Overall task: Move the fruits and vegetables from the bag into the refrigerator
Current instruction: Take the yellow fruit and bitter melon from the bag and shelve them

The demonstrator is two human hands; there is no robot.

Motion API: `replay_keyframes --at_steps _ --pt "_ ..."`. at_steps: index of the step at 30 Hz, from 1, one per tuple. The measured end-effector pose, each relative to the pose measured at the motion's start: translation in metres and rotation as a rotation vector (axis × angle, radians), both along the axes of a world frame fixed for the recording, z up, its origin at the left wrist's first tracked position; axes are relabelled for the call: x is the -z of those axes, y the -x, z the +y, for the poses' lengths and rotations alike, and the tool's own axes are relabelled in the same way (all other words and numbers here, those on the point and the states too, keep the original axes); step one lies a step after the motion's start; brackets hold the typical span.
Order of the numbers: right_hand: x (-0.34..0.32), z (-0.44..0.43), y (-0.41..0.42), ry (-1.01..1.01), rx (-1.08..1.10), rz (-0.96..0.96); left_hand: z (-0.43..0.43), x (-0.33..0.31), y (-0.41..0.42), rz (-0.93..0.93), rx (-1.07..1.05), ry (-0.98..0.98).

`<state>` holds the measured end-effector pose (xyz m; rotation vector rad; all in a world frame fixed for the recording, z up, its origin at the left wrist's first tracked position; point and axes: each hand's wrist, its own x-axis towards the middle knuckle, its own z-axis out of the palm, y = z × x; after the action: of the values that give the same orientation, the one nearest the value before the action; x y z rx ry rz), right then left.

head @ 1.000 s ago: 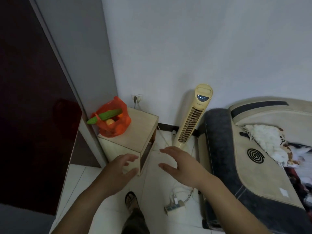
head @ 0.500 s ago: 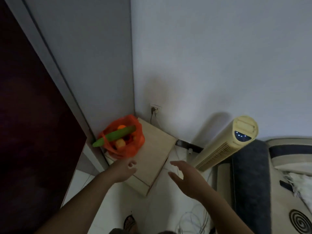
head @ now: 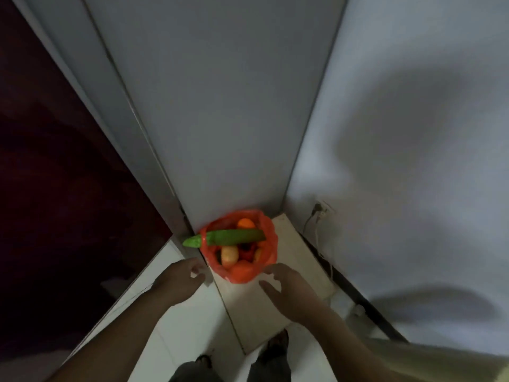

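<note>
An orange plastic bag [head: 242,272] stands open on a low wooden cabinet [head: 292,252] in the corner. A long green cucumber [head: 228,237] lies across its mouth, one end poking out to the left. Below it I see a yellowish fruit [head: 229,256], an orange [head: 246,223] and something red. My left hand [head: 180,279] hovers just left of the bag, fingers loosely curled, holding nothing. My right hand [head: 289,288] hovers at the bag's lower right with fingers spread, apart from it. The refrigerator's dark red door [head: 55,188] fills the left side and stands closed.
The refrigerator's grey side panel [head: 220,119] rises right behind the bag. A wall socket [head: 322,212] with a plugged cord sits on the white wall to the right. My feet [head: 275,343] stand on the white tiled floor beside the cabinet.
I have stepped closer, so the bag now lies right below me. Both hands have moved forward to either side of the bag. The fan and sofa have left the view.
</note>
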<state>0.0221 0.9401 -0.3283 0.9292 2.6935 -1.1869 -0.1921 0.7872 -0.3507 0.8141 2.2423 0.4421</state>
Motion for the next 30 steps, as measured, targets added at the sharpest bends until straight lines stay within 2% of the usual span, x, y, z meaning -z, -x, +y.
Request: replay_keyframes --at_steps 7,11,17,23,30 --pt "0.021 0.060 0.057 0.023 -0.259 0.043 0.034 0.012 0.005 0.129 -0.283 -0.020" --pt "0.030 0.077 0.087 -0.035 -0.283 0.100 0.038 0.032 0.023 0.163 -0.333 -0.061" --pt "0.054 0.110 0.109 -0.195 -0.246 0.090 0.058 0.054 0.034 0.218 -0.120 -0.131" --pt "0.111 0.134 0.110 -0.132 -0.210 -0.048 0.120 0.082 0.047 0.021 -0.023 -0.333" --pt "0.162 0.153 0.095 -0.101 -0.128 -0.156 0.156 0.140 0.077 0.114 0.287 -0.211"
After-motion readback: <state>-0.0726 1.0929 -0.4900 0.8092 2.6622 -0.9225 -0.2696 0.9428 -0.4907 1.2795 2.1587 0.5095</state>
